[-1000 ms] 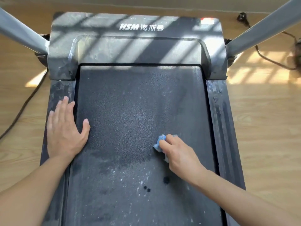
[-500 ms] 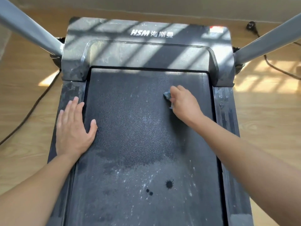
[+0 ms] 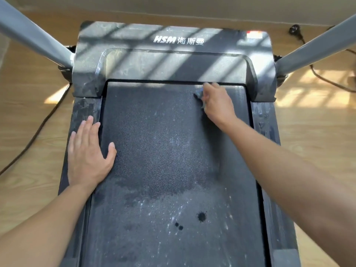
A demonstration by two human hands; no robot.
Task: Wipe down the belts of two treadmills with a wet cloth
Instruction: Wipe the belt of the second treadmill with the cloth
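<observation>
Left hand (image 3: 87, 154): open, flat, palm down; fingers on the left side rail (image 3: 84, 110), thumb on the belt.
Belt (image 3: 163, 151): black, textured; long axis runs from the near edge away to the motor cover. Far half looks darker; near half shows pale dust streaks and three dark drops.
Motor cover (image 3: 173, 54): grey, dusty, across the belt's far end; white lettering "HSM" followed by Chinese characters. Small red label at its right corner, unreadable.
Cloth (image 3: 198, 94): bluish, bunched, on the belt's far right corner, just beside the cover.
Right hand (image 3: 216, 104): closed around the cloth, pressing it onto the belt.
</observation>
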